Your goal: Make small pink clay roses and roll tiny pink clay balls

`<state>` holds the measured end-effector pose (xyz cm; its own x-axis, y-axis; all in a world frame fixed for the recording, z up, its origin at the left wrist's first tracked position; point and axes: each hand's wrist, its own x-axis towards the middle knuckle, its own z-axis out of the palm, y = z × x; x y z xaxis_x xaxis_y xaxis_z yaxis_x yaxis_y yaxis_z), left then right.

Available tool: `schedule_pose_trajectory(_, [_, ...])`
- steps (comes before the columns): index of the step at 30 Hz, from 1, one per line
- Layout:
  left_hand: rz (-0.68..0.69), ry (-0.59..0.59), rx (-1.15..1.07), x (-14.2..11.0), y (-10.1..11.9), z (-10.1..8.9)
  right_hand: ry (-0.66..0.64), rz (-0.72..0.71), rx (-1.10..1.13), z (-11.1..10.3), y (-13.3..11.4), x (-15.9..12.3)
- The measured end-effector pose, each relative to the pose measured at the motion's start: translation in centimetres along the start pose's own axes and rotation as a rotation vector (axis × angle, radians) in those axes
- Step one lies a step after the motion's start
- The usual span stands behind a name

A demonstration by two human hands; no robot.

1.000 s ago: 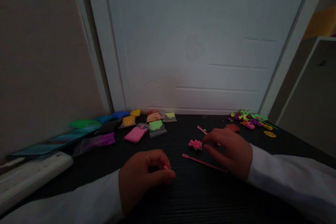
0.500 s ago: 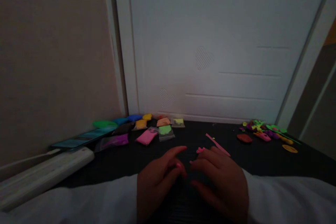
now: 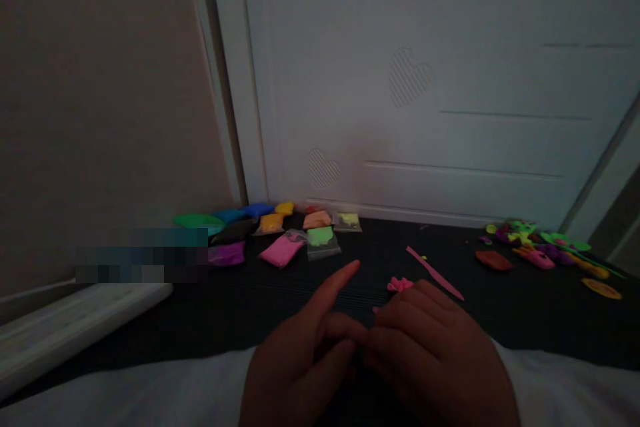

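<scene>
My left hand is closed in a pinch, thumb against the bent fingers, while its index finger points up and forward. A small piece of pink modelling clay showed in this pinch a moment before; the fingers now cover it. My right hand has its fingers curled, and their tips meet the left fingertips. Whatever sits between its fingers is hidden. Just beyond the right knuckles lies a ruffled pink clay shape, partly covered by the hand. A pink plastic modelling knife rests behind it on the black table.
Bags of coloured clay, one pink, one green, one purple, line the back left. A white power strip lies left. At right are a reddish-brown leaf-shaped piece and a pile of colourful clay pieces. A white panel stands behind.
My hands have come together, the right fingertips meeting the left ones. The pink bit in the left pinch is now out of sight. The view has shifted slightly, with right-hand objects appearing farther right.
</scene>
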<state>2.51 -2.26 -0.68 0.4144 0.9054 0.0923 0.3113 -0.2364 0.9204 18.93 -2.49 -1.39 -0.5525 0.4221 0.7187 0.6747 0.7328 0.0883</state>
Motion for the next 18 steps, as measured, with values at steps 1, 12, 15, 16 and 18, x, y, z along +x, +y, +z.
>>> schedule_pose_trajectory(1, [-0.002,-0.010,-0.030,0.0,-0.1,0.0,0.001,0.007,0.004,0.1,-0.1,0.0])
schedule_pose_trajectory(12, [-0.033,-0.106,-0.169,0.5,-0.5,-0.3,-0.100,0.244,0.304,-0.8,-0.6,-0.8])
schedule_pose_trajectory(15, [-0.014,-0.111,-0.162,0.4,-0.4,-0.3,-0.093,0.279,0.328,-0.9,-0.8,-0.3])
schedule_pose_trajectory(16, [0.001,-0.117,-0.158,0.4,-0.4,-0.3,-0.077,0.286,0.325,-0.9,-0.9,-0.1])
schedule_pose_trajectory(18, [0.013,-0.113,-0.162,0.4,-0.5,-0.3,-0.041,0.286,0.324,-0.7,-1.0,0.2])
